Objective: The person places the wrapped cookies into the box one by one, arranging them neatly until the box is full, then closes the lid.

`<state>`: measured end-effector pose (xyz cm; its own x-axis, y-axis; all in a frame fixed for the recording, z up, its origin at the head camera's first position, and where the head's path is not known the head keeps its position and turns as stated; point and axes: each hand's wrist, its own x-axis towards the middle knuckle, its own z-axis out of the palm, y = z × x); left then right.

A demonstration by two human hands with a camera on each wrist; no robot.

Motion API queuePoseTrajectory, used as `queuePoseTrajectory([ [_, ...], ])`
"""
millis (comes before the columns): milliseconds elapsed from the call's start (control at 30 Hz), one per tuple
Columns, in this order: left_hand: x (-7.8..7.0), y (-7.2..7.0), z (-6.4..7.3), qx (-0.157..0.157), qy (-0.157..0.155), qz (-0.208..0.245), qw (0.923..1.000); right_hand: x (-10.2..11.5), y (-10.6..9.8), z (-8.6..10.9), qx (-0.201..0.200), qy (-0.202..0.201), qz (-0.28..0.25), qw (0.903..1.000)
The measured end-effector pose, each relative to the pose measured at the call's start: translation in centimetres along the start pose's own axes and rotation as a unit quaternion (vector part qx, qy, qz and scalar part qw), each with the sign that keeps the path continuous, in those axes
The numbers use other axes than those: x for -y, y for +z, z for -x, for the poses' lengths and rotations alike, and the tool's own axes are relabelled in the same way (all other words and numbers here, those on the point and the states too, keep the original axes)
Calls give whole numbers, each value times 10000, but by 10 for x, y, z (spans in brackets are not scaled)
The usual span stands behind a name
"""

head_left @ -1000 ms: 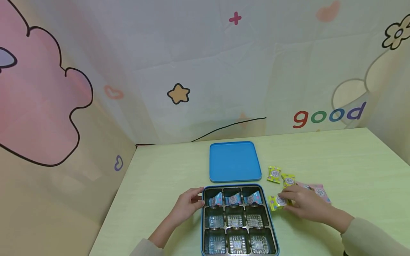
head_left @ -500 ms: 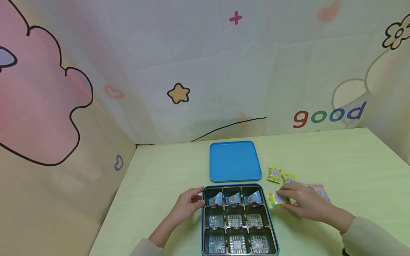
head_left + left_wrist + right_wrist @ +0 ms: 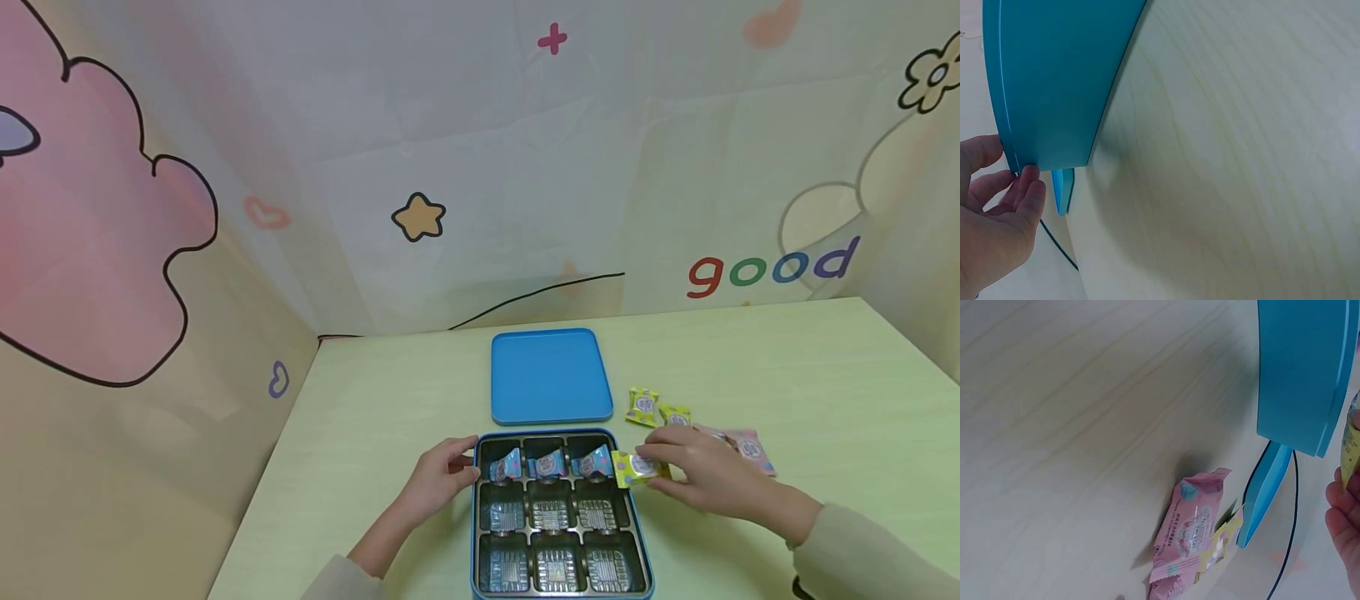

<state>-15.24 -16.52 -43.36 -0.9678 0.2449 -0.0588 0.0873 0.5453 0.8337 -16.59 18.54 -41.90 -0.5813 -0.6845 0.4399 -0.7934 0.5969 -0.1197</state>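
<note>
A blue box (image 3: 477, 542) with a dark tray of square compartments lies in the head view. Three blue-wrapped candies (image 3: 547, 465) sit in its far row, one to a compartment. My left hand (image 3: 438, 479) grips the box's far left corner; in the left wrist view, thumb and fingers (image 3: 1030, 181) meet that corner. Between thumb and fingers, my right hand (image 3: 708, 475) pinches a yellow-wrapped candy (image 3: 633, 468), raised over the box's right rim. In the right wrist view this yellow candy (image 3: 1350, 450) is partly cut off by the frame edge.
Beyond the box lies its blue lid (image 3: 551, 377), flat on the table (image 3: 390, 400). Two more yellow candies (image 3: 642, 406) and pink candies (image 3: 752, 450) lie right of the box, partly hidden behind my right hand. A printed cloth wall (image 3: 525, 208) stands behind the table.
My right hand has lifted the yellow candy from the table and carried it left, up to the box's right rim. The left hand stays at the box corner.
</note>
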Motion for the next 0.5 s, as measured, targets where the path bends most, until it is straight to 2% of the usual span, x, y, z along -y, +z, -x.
queuePoseTrajectory([
  [267,1,-1,0,28,132,-73,9999,7,2,-5,-73,-203,-95,9997],
  [500,3,0,0,45,131,-117,9998,15,3,-7,45,-127,-190,9997],
])
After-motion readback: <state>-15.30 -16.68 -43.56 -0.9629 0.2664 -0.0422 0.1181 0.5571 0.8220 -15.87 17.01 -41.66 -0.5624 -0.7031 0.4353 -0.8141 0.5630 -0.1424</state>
